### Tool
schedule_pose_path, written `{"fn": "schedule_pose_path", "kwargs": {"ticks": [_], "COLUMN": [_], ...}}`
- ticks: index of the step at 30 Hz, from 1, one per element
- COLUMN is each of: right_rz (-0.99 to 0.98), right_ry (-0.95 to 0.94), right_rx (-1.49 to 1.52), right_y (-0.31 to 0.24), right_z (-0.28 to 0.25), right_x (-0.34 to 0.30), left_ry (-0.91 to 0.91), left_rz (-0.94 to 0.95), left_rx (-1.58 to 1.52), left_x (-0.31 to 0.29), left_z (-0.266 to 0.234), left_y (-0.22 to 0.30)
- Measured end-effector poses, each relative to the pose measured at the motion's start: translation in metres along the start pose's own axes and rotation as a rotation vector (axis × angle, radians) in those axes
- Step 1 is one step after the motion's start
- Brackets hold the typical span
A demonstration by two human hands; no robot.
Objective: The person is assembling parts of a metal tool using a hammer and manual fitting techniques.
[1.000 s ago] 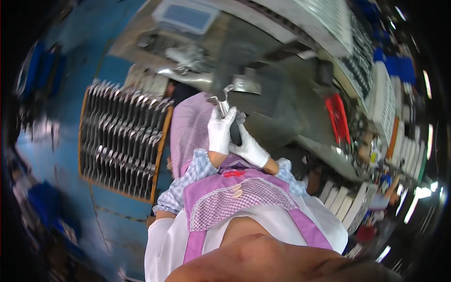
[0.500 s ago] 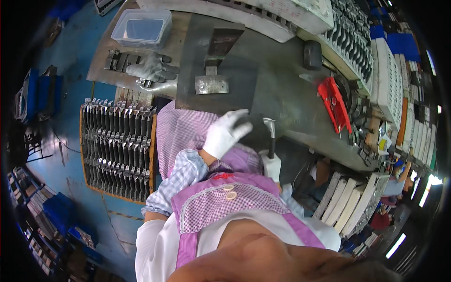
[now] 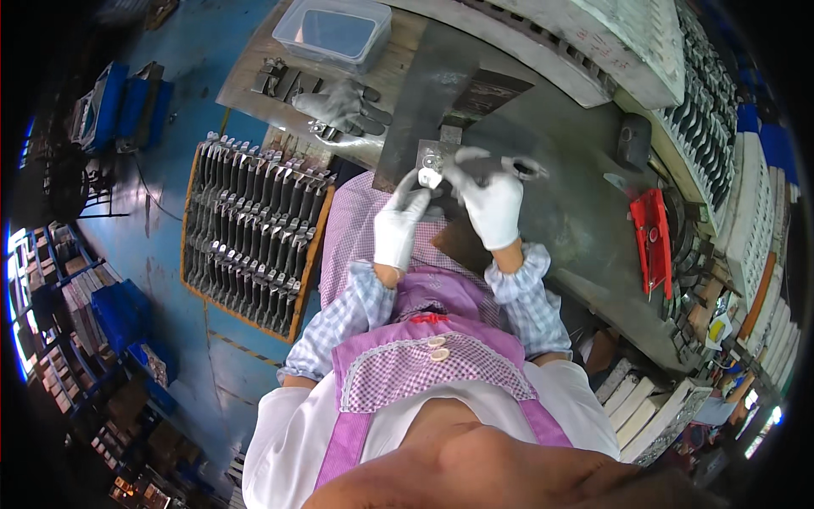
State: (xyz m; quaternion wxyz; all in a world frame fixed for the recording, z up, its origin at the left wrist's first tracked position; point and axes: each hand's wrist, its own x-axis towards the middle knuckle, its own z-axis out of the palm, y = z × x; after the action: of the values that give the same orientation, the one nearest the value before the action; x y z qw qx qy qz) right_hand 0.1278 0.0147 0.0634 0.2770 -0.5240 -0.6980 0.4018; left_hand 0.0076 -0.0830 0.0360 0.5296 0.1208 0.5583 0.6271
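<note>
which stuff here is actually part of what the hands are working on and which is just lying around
In use:
- left hand and right hand, both in white gloves
- small metal part held between them
- metal plate on the bench just behind it

Lying about:
- grey glove
- clear plastic box
- red tool
- tray of metal pieces on the floor

Metal workbench (image 3: pixel 577 220): grey glove (image 3: pixel 343 106), clear plastic tub (image 3: pixel 335 32), red tool (image 3: pixel 653 242).

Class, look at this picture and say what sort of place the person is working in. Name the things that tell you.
Probably a small metalworking factory or workshop. A steel-topped workbench, a wooden tray of metal parts standing in rows on the blue floor, and both gloved hands, left hand and right hand, at a small metal piece.
</note>
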Motion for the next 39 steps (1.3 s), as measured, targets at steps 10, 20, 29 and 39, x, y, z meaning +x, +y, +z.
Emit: {"fn": "schedule_pose_path", "kwargs": {"ticks": [10,20,29,39], "right_rz": [-0.029,-0.158,0.246,-0.782], "right_ry": [-0.062,0.18,-0.01,-0.483], "right_rx": [0.264,0.202,0.476,-0.108], "right_y": [0.004,0.069,0.02,-0.102], "right_z": [-0.002,0.002,0.005,0.131], "right_x": [0.034,0.011,0.015,-0.005], "left_ry": [0.007,0.059,-0.021,-0.3], "left_rz": [0.681,0.245,0.294,0.06], "left_rx": [0.905,0.765,1.004,0.392], "left_x": [0.069,0.085,0.081,0.013], "left_z": [-0.012,-0.002,-0.019,-0.18], "left_y": [0.014,-0.009,0.013,0.091]}}
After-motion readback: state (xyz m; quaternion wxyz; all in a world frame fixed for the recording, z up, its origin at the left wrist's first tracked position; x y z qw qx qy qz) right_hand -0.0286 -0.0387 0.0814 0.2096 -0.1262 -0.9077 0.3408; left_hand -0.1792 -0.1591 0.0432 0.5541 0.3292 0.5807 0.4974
